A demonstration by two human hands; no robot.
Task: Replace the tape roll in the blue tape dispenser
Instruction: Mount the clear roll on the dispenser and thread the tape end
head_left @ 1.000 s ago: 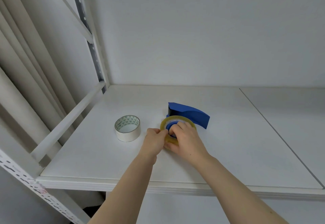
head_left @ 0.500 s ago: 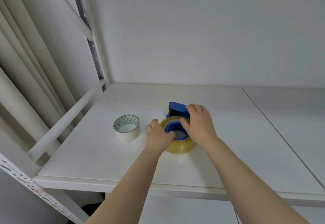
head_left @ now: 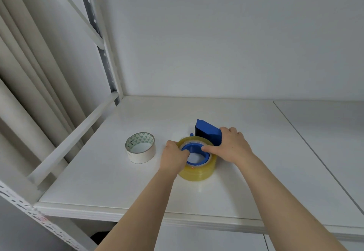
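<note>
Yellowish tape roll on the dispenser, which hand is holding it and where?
The left hand grips the yellowish tape roll at its left rim, thumb on the blue hub. The right hand holds the blue dispenser.

White shelf board (head_left: pixel 256 152), plain white wall (head_left: pixel 236 43) behind, perforated metal upright (head_left: pixel 102 53) left.

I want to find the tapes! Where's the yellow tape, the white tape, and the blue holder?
yellow tape roll (head_left: pixel 199 174): head view, its front outer wall.
white tape roll (head_left: pixel 140 155): head view, its outer side.
blue tape dispenser (head_left: pixel 208 131): head view, its top cover.
</note>
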